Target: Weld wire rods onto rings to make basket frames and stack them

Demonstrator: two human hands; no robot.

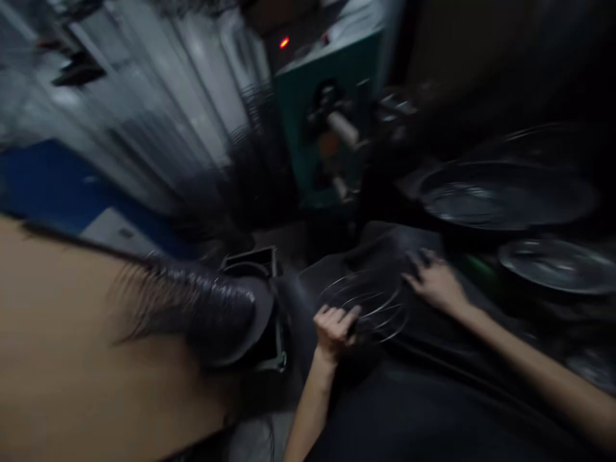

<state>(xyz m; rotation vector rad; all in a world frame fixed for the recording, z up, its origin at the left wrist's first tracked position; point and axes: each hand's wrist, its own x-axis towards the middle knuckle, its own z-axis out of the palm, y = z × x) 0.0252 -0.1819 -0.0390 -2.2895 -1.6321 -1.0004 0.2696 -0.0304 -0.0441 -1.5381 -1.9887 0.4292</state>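
My left hand (pixel 335 328) is closed around one side of a loose bundle of thin wire hoops (pixel 378 305). The hoops rest over dark cloth (pixel 327 273) across my lap. To the right of them is my right hand (pixel 439 285), blurred, its thumb and fingers apart over the cloth, with nothing plain to see in it. On the left, a dark spool-like cylinder (pixel 212 305) lies stacked with many thin wire pieces, their ends fanning out over a tan board.
The tan board (pixel 96 366) fills the lower left. A green machine (pixel 312 83) with protruding rollers stands ahead. Round metal pans (pixel 510 196) sit at right. Long pale bars (pixel 178 83) lean at upper left, above a blue panel (pixel 52 183). The scene is dim and blurred.
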